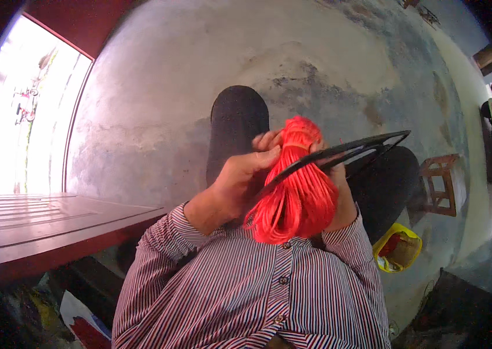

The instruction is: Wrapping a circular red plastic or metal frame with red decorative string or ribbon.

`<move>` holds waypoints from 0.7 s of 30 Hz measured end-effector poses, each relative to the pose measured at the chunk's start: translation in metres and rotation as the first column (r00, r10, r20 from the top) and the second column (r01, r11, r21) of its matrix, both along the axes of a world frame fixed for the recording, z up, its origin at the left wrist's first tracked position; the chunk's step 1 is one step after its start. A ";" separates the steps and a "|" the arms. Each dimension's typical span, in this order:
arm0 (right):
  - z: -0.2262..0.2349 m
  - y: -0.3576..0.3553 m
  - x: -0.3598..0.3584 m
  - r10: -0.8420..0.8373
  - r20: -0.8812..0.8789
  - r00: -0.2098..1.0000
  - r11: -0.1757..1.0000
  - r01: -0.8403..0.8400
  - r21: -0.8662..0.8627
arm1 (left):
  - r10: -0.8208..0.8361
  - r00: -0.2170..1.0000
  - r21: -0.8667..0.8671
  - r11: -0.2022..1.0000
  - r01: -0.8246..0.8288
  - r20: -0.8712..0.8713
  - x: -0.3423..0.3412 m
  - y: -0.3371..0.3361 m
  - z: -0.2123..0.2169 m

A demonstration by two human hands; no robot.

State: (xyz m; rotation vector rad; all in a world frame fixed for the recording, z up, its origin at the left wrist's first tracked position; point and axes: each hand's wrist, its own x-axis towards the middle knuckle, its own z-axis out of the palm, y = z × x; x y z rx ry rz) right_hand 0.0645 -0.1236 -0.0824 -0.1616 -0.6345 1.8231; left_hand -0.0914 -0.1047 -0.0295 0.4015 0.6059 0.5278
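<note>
A thick bundle of red cord [295, 203] hangs in front of my chest, its loops spreading below a bound neck. My left hand [252, 166] is closed on the bundle's neck from the left, some fingertips showing behind it. My right hand [338, 180] is at the other side of the neck, its thumb against the cord and its other fingers mostly hidden. A long, narrow black piece with slot-like openings [368, 144] crosses in front of the bundle and slants up to the right. How it is held cannot be made out.
A small wooden stool [441, 185] stands at the right. Near my right side is a yellow bag or bin [398, 247] with red stuff inside. A dark red door panel [54, 224] lies to the left, beside a bright doorway [30, 116]. My dark-trousered knee [239, 116] juts forward.
</note>
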 end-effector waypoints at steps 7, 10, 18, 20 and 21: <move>-0.034 -0.004 0.035 -0.548 0.149 0.823 0.795 0.567 -0.214 | -0.095 0.995 0.395 0.916 0.078 0.024 -0.021 0.010 -0.022; -0.032 -0.029 0.040 -0.588 0.220 0.778 0.695 0.625 -0.355 | 0.049 0.995 0.521 0.854 0.005 -0.090 -0.025 0.012 -0.022; 0.034 -0.037 0.032 -0.364 -0.132 0.922 0.921 0.378 0.097 | 0.156 0.988 0.370 0.917 -0.149 0.013 -0.044 0.036 -0.026; 0.035 -0.039 0.034 -0.361 -0.007 0.932 0.925 0.359 0.125 | 0.160 0.984 0.463 0.868 -0.178 0.080 -0.049 0.038 -0.032; 0.035 -0.039 0.033 -0.416 -0.027 0.909 0.906 0.417 0.076 | 0.165 0.983 0.465 0.866 -0.184 0.081 -0.051 0.037 -0.031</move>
